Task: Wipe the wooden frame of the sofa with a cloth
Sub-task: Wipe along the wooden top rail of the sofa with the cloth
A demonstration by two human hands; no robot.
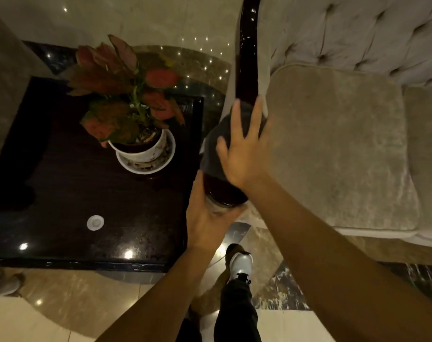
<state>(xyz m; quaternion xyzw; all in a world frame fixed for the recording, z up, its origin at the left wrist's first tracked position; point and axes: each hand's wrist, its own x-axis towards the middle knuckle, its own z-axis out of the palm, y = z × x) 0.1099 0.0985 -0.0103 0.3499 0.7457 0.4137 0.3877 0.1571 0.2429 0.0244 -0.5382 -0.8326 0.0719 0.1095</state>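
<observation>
The sofa's glossy dark wooden armrest frame (247,58) runs from the top of the view down to its rounded front end (224,193). A dark grey cloth (215,149) lies over the armrest near that end. My right hand (244,149) presses flat on the cloth, fingers spread. My left hand (207,215) cups the front end of the armrest from below and the left side.
A beige sofa cushion (333,149) and tufted backrest (358,33) lie right of the armrest. On the left stands a dark glossy side table (74,193) with a potted red-leaf plant (128,102) in a white pot. My shoe (240,264) rests on the marble floor.
</observation>
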